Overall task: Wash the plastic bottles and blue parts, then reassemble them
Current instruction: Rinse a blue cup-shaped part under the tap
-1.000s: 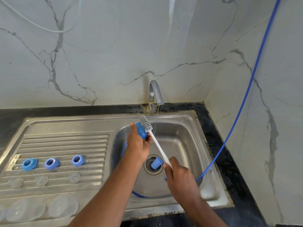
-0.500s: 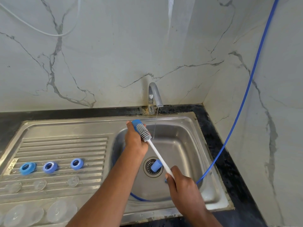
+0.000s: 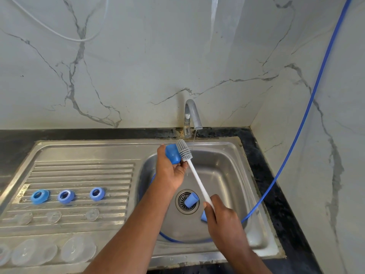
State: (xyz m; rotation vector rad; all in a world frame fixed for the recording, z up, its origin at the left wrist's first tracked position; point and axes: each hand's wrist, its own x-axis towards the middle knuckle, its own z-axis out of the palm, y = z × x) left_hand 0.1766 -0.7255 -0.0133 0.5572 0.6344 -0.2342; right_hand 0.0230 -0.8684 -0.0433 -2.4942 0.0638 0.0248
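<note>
My left hand (image 3: 169, 170) grips a blue cap (image 3: 172, 154) above the sink basin, just left of a thin stream of water. My right hand (image 3: 223, 218) holds the white handle of a bottle brush (image 3: 194, 172), whose grey bristle head lies against the cap's right side. A second blue cap (image 3: 191, 200) rests on the drain strainer, and a third blue part (image 3: 203, 216) peeks out beside my right hand. Three blue rings (image 3: 66, 196) sit on the ribbed drainboard, with clear teats (image 3: 53, 216) below them and clear bottles (image 3: 78, 249) at the front left.
The steel sink basin (image 3: 227, 171) has a grey tap (image 3: 192, 115) running at its back edge. A blue hose (image 3: 292, 143) drops along the right wall and loops around the basin floor. Black countertop (image 3: 276, 194) borders the sink; marble walls stand behind and to the right.
The brush head slid up and down against the blue cap in my left hand, which turned the cap slightly. The other parts stayed put.
</note>
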